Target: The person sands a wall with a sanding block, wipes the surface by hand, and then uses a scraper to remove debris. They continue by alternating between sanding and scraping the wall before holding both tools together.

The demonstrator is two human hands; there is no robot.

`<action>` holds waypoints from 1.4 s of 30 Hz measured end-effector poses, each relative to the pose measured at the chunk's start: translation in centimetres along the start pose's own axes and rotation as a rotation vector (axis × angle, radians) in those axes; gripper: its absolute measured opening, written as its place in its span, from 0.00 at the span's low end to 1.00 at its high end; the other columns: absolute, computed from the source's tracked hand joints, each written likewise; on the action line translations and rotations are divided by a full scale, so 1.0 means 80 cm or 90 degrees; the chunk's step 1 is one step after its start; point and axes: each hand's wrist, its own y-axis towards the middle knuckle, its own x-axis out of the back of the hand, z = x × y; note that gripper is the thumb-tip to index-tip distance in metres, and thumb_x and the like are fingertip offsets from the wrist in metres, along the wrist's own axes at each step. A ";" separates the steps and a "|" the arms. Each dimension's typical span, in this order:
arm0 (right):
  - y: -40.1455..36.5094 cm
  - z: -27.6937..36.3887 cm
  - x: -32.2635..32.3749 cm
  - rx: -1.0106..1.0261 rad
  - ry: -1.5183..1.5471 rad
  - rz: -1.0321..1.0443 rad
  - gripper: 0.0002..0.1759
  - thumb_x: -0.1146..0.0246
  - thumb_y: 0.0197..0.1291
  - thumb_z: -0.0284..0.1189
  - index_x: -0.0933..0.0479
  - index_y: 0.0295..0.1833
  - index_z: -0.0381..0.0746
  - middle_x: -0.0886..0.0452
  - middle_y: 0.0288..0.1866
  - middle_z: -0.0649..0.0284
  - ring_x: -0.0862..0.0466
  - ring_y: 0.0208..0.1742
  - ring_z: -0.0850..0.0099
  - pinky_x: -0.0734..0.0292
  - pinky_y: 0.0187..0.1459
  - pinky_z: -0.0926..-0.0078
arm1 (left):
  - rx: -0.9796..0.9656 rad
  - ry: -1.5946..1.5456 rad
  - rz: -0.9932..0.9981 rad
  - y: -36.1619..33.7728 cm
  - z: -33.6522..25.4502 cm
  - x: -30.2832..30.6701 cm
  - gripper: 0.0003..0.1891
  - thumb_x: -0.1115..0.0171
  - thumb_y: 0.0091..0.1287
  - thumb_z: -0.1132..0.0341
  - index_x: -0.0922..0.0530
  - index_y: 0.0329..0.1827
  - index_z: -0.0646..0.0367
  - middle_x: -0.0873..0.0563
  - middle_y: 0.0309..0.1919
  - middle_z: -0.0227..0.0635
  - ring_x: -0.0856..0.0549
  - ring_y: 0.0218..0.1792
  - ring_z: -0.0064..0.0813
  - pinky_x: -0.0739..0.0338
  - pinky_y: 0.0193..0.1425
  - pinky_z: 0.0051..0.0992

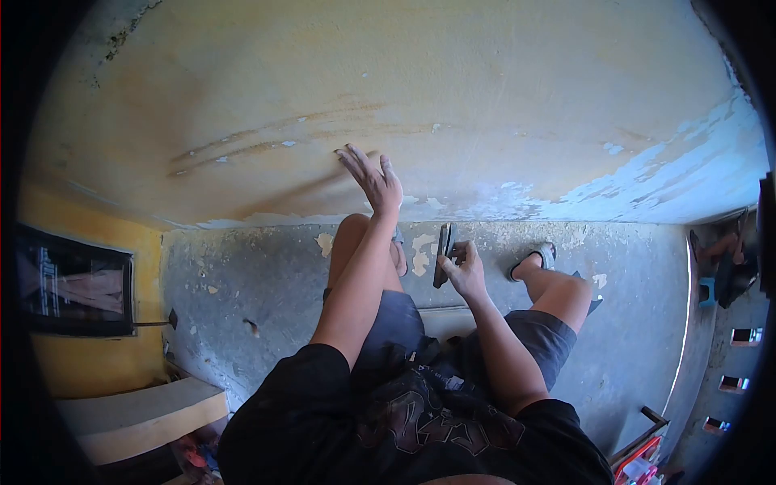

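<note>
My left hand (377, 184) is raised at the wall (283, 73), fingers spread and with nothing in it; its fingertips look dusty. The wall's yellowish paint is stained and peeling, with brown scrape marks (283, 129) left of that hand. In my right hand (466, 273), lower and out from the wall, is a narrow flat tool (443, 255), dark with a paler edge, held upright between thumb and fingers. Its exact kind I cannot tell.
My knees are bent above a grey floor (242, 307) scattered with paint flakes (421, 255). A dark-framed window (77, 283) and a ledge (145, 408) are at left. To the right are a blue stool (708, 291) and a red-framed item (638, 461).
</note>
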 end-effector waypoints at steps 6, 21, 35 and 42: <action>0.001 0.008 0.010 0.013 0.036 -0.022 0.25 0.29 0.51 0.38 0.27 0.48 0.33 0.19 0.37 0.56 0.20 0.36 0.67 0.24 0.42 0.68 | 0.017 -0.027 0.047 -0.020 -0.007 -0.006 0.39 0.53 0.76 0.54 0.61 0.80 0.62 0.65 0.78 0.61 0.61 0.79 0.57 0.62 0.81 0.47; 0.005 0.011 0.001 -0.014 0.039 -0.016 0.23 0.29 0.53 0.37 0.26 0.46 0.32 0.19 0.35 0.55 0.19 0.36 0.67 0.24 0.42 0.68 | 0.009 -0.062 0.091 -0.026 -0.005 -0.011 0.43 0.48 0.74 0.51 0.61 0.79 0.64 0.65 0.77 0.64 0.59 0.78 0.61 0.60 0.80 0.47; 0.007 -0.019 -0.017 -0.091 -0.017 0.047 0.24 0.29 0.53 0.36 0.28 0.49 0.32 0.17 0.39 0.56 0.18 0.39 0.68 0.23 0.44 0.70 | -0.041 0.063 0.077 -0.033 -0.002 -0.027 0.53 0.36 0.66 0.54 0.67 0.77 0.70 0.67 0.74 0.72 0.64 0.76 0.67 0.60 0.79 0.52; 0.011 -0.027 -0.025 -0.092 -0.066 0.054 0.26 0.27 0.50 0.37 0.28 0.48 0.32 0.17 0.40 0.56 0.19 0.38 0.69 0.23 0.44 0.70 | -0.026 0.026 0.060 -0.029 -0.006 -0.031 0.54 0.35 0.66 0.56 0.68 0.77 0.70 0.69 0.74 0.72 0.65 0.76 0.68 0.58 0.79 0.53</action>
